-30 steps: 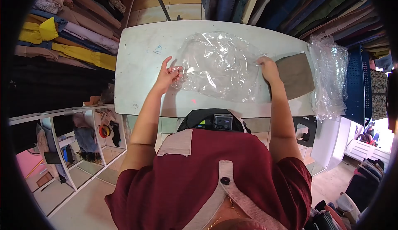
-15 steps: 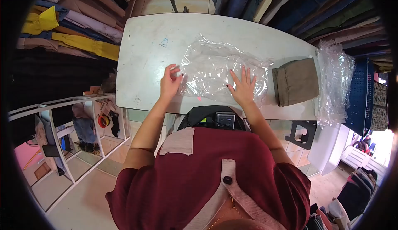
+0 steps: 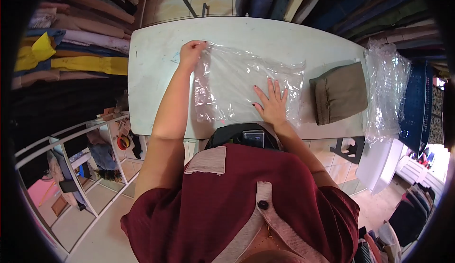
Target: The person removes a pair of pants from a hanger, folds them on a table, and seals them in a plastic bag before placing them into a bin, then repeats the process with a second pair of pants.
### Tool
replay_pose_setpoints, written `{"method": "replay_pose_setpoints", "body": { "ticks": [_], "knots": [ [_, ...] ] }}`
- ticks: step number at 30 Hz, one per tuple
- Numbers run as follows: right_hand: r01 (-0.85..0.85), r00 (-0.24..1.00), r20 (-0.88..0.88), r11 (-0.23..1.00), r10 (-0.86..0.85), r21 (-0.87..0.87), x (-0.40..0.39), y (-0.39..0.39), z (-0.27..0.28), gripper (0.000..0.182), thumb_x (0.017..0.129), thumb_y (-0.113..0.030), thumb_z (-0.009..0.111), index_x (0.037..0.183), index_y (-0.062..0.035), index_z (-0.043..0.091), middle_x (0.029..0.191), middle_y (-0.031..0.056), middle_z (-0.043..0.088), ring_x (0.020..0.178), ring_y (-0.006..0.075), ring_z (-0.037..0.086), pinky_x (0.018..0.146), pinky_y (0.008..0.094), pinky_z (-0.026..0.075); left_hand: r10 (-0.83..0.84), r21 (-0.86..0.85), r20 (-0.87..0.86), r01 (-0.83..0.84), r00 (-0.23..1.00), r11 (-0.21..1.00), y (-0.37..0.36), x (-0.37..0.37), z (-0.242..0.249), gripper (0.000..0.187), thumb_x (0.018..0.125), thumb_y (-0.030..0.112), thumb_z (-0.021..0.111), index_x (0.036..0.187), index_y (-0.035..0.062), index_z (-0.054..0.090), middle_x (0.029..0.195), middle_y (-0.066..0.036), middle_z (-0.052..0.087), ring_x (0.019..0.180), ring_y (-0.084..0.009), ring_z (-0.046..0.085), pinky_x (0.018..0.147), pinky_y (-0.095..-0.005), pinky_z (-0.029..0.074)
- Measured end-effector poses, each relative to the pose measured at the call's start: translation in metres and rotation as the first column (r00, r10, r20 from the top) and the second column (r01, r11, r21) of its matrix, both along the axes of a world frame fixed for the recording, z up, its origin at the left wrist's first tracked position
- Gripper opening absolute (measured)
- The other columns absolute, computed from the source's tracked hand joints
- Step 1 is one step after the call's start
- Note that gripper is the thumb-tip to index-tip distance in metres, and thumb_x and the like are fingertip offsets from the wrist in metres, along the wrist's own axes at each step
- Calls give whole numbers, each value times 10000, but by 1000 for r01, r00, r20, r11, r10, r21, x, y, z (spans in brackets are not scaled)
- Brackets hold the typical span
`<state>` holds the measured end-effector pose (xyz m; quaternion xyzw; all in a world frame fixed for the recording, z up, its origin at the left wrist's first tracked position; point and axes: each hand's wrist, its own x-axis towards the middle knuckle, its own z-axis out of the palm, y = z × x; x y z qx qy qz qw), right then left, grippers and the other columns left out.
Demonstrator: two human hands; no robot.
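Observation:
A clear plastic bag point(image 3: 232, 85) lies spread on the white table point(image 3: 156, 35). My left hand point(image 3: 192, 54) pinches its far left corner between thumb and fingers. Flat on the bag's right part rests my right hand point(image 3: 272, 102), its fingers spread and holding nothing. To the right of that hand sits a folded brown-green garment point(image 3: 340, 93), apart from the bag. More clear plastic bags point(image 3: 386, 92) hang over the table's right end.
Clothes hang at the upper left, including a yellow piece point(image 3: 90, 64), and more trousers point(image 3: 369, 7) at the upper right. A blue basket point(image 3: 415, 109) stands beyond the table's right end. A white rack point(image 3: 64, 156) is at the lower left.
My left hand has moved away from me and closed on the bag's corner. The bag, crumpled before, now lies flatter and squarer. My right hand stays spread on it.

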<state>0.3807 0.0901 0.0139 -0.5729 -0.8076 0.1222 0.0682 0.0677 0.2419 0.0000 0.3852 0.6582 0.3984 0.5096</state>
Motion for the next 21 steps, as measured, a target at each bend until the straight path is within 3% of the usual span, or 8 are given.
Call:
{"method": "replay_pose_setpoints", "body": {
  "ticks": [2,5,8,10,12,15,18,21],
  "knots": [
    [-5,1000,-3,999,5,-35,1,-3,5,575,790,-454,595,1326,-317,437,1478,156,196,1363,374,143,1020,646,134,343,222,-136,-309,930,925,-14,3,-2,218,814,144,638,964,-13,622,883,-80,639,740,-169,579,668,-295,457],
    [-11,994,-111,999,6,-41,6,0,13,538,789,-412,615,1296,-296,480,1474,147,213,1362,364,155,1018,649,131,410,514,-606,-57,682,856,-47,34,50,252,810,136,619,1019,-2,595,974,-112,627,880,-246,579,798,-342,446],
    [-60,970,-242,994,36,-93,28,8,7,492,782,-290,653,1255,-230,529,1458,136,255,1346,365,188,1040,588,169,25,423,-720,409,694,808,-83,51,43,454,812,217,616,1209,29,503,1229,-171,512,1146,-336,465,967,-437,349],
    [-53,680,-707,949,-194,-311,56,24,-15,473,761,-159,673,1219,-166,554,1366,129,404,1279,355,312,1041,476,246,-125,43,-953,531,276,846,-100,66,32,663,807,346,612,1354,63,363,1422,-202,294,1323,-366,257,1038,-542,210],
    [407,721,-637,911,-273,70,51,50,30,444,743,-103,679,1173,-116,571,1235,112,531,1172,313,432,983,394,335,-156,22,-942,515,299,857,-103,62,17,725,801,391,606,1385,77,313,1448,-214,222,1345,-374,198,1037,-580,163],
    [392,854,-493,830,-167,397,51,97,63,421,730,-100,692,1135,-95,575,1121,94,593,1075,281,496,931,379,376,-178,8,-932,508,316,862,-103,62,15,791,789,442,603,1415,94,268,1466,-240,160,1363,-386,148,1037,-612,120],
    [163,827,-558,978,-65,128,79,141,35,433,736,-129,698,1146,-101,561,1132,85,579,1080,273,487,940,395,359,-157,30,-932,501,326,865,-102,60,14,798,784,449,605,1417,98,268,1461,-249,170,1359,-395,153,1038,-608,123],
    [179,509,-554,710,-659,-681,100,162,0,484,740,-172,698,1196,-135,539,1141,66,566,1102,274,477,972,426,314,-164,30,-921,484,354,875,-103,59,15,786,787,430,607,1416,97,272,1462,-243,173,1358,-400,151,1039,-607,121]
  ]
}}
